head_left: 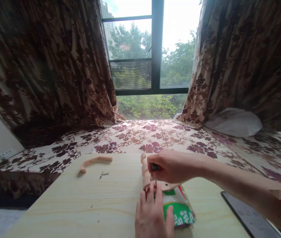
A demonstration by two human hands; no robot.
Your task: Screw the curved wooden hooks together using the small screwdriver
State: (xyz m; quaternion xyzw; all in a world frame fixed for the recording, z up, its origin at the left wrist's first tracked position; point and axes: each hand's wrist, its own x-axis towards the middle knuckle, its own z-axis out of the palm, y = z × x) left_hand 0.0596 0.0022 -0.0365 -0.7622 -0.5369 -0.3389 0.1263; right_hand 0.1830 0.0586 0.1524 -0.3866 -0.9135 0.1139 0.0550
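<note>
My right hand (163, 165) is closed around the dark handle of a screwdriver (156, 167), whose thin shaft points down at a light wooden part. This wooden part (144, 170) has a scalloped edge and a small dark hole on its right side. My left hand (152, 211) lies with fingers stretched forward, their tips touching the wood beside the shaft, thumb spread apart. Beneath the wood and partly under my left hand is a plastic packet (179, 211) with green, white and red print. The screwdriver's tip is hidden near my left fingertips.
A curved wooden piece (97, 160) lies at the table's far left. Several small metal screws (103, 174) are near it. A tablet-like dark-edged device (248, 215) lies at right on the pale wooden table (68, 205). Behind are a flowered bench cover (140, 135) and a white bag (234, 122).
</note>
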